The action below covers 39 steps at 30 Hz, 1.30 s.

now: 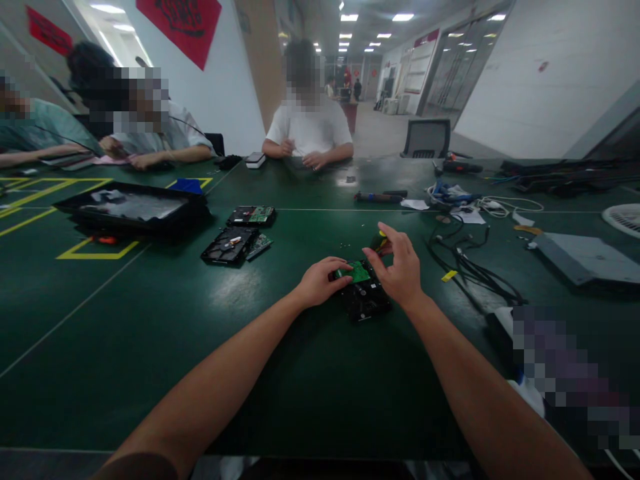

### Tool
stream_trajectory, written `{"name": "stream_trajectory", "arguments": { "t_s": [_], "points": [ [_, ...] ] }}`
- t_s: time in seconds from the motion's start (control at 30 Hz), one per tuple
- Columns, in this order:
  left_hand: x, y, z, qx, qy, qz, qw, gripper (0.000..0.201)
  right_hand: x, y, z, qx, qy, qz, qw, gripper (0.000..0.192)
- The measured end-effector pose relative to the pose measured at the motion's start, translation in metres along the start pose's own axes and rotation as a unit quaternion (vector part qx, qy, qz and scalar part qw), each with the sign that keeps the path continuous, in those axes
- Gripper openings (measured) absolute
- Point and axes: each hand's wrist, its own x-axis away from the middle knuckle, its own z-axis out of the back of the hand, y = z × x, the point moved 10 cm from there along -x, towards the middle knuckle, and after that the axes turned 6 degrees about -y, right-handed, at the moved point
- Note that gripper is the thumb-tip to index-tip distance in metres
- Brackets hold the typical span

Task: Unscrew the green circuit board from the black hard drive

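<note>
A: Nearest the near edge of the bench, what are the hands doing?

B: The hard drive lies flat a little in from that edge, its green circuit board on top. The left hand pinches the board's left end. The right hand grips a small yellow-handled screwdriver over the drive's far corner, fingers curled.

A: How should the step be handled?

B: I'd judge: hold the drive steady, keep the tip square, lift the board level, not by one corner.

A: And farther off?

B: Loose cables lie right of it; two more opened drives sit left of centre, beside a black tray. At the far edge, other people's hands rest.
</note>
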Motion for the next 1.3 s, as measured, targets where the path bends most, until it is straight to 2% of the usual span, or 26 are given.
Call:
{"name": "stream_trajectory", "arguments": {
  "t_s": [0.2, 0.43, 0.57, 0.77, 0.93, 1.3],
  "points": [
    [-0.0001, -0.0032, -0.0009, 0.006, 0.005, 0.002, 1.0, 0.029, 0.0013, 0.004, -0.0065, -0.037, -0.015, -0.003, 0.999, 0.065],
    [-0.0002, -0.0022, -0.0011, -0.002, 0.005, 0.006, 1.0, 0.028, 0.0013, 0.0042, -0.002, -0.011, -0.003, -0.007, 1.0, 0.058],
    [-0.0001, -0.0019, -0.0004, -0.002, 0.007, 0.003, 1.0, 0.029, 0.0011, 0.0041, -0.0047, -0.039, -0.012, -0.008, 0.999, 0.061],
    [0.0003, 0.0002, -0.0005, 0.001, 0.006, -0.005, 1.0, 0.028, 0.0016, 0.0049, -0.0031, -0.007, 0.004, -0.006, 1.0, 0.06],
    [0.0005, 0.0009, 0.0, 0.005, 0.007, -0.001, 1.0, 0.028, 0.001, 0.0027, -0.0046, -0.028, -0.006, 0.002, 1.0, 0.065],
    [-0.0003, -0.0025, -0.0009, 0.003, 0.009, 0.004, 1.0, 0.029, 0.0016, 0.0044, -0.0042, -0.02, -0.006, -0.003, 1.0, 0.061]
  ]
}}
